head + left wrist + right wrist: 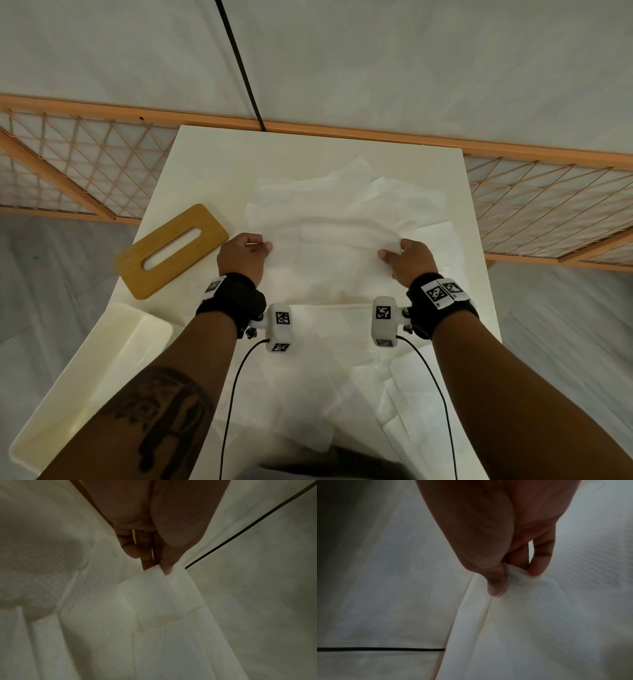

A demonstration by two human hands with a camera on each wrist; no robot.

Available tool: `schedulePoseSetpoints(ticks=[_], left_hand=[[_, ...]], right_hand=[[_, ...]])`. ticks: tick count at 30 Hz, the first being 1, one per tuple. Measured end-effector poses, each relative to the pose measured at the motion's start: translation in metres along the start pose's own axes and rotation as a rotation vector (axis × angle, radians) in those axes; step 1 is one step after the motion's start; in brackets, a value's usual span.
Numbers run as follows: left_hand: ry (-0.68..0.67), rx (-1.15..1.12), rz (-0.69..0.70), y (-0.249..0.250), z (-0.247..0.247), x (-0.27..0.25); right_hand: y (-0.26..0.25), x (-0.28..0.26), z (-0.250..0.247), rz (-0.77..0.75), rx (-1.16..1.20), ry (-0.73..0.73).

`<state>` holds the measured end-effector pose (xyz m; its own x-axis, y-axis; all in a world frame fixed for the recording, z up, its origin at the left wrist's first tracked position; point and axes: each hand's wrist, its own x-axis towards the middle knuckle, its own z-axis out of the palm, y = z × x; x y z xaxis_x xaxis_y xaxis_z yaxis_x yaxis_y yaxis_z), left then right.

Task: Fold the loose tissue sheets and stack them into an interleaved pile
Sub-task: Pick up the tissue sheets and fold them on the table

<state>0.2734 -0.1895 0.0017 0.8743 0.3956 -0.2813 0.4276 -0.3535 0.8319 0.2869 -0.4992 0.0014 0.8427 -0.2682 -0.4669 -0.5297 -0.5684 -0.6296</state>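
Observation:
A white tissue sheet (329, 260) is stretched between my two hands above the white table (205, 161). My left hand (255, 248) pinches its left corner between thumb and fingers, and the left wrist view shows that corner (154, 574) at the fingertips (167, 569). My right hand (394, 253) pinches the right corner, bunched (515, 572) under the thumb (494, 586) in the right wrist view. More loose tissue sheets (359, 192) lie crumpled behind the held one. Others (394, 394) lie near the table's front edge.
A wooden lid with a long slot (171, 250) lies on the table at the left. A cream plastic box (85, 383) sits at the front left. An orange lattice rail (548, 205) runs behind and beside the table. A black cable (239, 65) hangs at the back.

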Motion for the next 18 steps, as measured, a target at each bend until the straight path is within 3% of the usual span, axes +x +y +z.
schedulePoseSetpoints(ticks=[3, 9, 11, 14, 18], left_hand=[[0.056, 0.114, 0.008, -0.001, 0.001, -0.002], [0.181, 0.129, 0.409, 0.021, 0.016, -0.028], [0.139, 0.112, 0.429, 0.028, 0.019, -0.034], [-0.194, 0.086, 0.161, 0.036, 0.023, -0.030], [-0.530, -0.262, -0.277, 0.041, 0.022, -0.033]], right_hand=[[0.003, 0.004, -0.005, -0.029, -0.006, 0.005], [-0.001, -0.005, -0.016, -0.078, 0.287, -0.142], [-0.006, -0.014, -0.021, -0.113, 0.406, -0.260], [-0.018, -0.029, -0.029, -0.135, 0.566, -0.384], [-0.033, -0.044, -0.037, -0.164, 0.682, -0.482]])
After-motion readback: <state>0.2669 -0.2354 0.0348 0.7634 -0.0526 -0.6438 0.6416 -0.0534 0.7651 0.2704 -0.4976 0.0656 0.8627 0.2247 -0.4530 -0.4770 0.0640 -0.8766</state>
